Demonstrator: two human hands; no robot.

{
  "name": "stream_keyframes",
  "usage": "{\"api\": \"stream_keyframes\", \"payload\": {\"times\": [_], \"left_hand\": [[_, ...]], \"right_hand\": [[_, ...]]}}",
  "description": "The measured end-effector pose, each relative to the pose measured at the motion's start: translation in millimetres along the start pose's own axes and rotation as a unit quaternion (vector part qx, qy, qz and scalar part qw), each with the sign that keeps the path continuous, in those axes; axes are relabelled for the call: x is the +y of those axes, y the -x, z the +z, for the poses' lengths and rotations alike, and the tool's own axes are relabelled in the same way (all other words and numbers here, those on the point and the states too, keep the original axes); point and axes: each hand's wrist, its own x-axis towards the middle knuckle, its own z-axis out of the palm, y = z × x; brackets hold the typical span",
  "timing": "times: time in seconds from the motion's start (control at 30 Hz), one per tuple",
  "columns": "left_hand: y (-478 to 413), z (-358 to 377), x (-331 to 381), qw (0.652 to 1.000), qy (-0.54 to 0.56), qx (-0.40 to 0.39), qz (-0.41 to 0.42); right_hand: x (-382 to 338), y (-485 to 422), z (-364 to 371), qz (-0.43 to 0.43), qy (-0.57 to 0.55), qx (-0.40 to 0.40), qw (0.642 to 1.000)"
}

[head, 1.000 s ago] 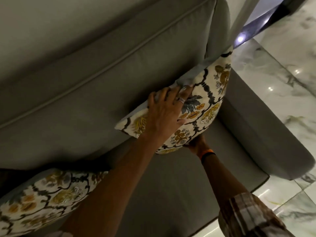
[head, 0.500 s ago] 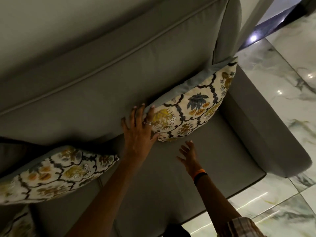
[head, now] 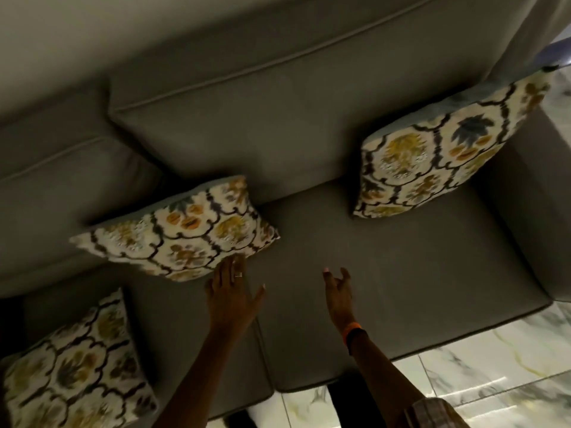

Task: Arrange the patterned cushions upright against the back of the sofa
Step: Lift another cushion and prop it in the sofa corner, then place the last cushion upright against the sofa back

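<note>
Three patterned cushions on the grey sofa (head: 401,273). The right cushion (head: 445,149) stands propped in the corner against the back cushion (head: 262,118) and armrest (head: 531,196). The middle cushion (head: 182,230) leans at the seam between two back cushions, tilted. The left hand (head: 230,291) is spread flat, fingers (head: 238,267) released, tips touching that cushion's lower edge. The right hand (head: 338,295) hovers above the seat, fingers loose, grasping nothing. The third cushion (head: 74,372) lies on the seat at lower left.
</note>
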Motion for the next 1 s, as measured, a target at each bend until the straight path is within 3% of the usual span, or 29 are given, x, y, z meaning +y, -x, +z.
{"api": "stream_keyframes", "payload": {"times": [0.23, 0.43, 0.6, 0.73, 0.83, 0.9, 1.0], "left_hand": [[102, 23, -202, 0.996, 0.03, 0.023, -0.082], [205, 35, -435, 0.954, 0.146, -0.003, -0.263], [255, 63, -578, 0.863, 0.308, 0.003, -0.399], [252, 86, -638, 0.719, 0.536, 0.011, -0.442], [231, 93, -651, 0.666, 0.613, 0.006, -0.425], [219, 85, -651, 0.67, 0.627, 0.017, -0.397], [195, 60, -656, 0.741, 0.578, 0.059, -0.336]], "right_hand": [[90, 74, 136, -0.023, 0.109, -0.058, 0.992], [156, 176, 285, -0.056, 0.244, -0.117, 0.961], [199, 223, 426, -0.077, 0.264, -0.229, 0.934], [218, 225, 508, -0.165, 0.248, -0.194, 0.935], [210, 217, 535, -0.076, 0.218, -0.188, 0.955], [205, 216, 544, -0.037, 0.184, -0.213, 0.959], [208, 224, 545, -0.009, 0.142, -0.259, 0.955]]}}
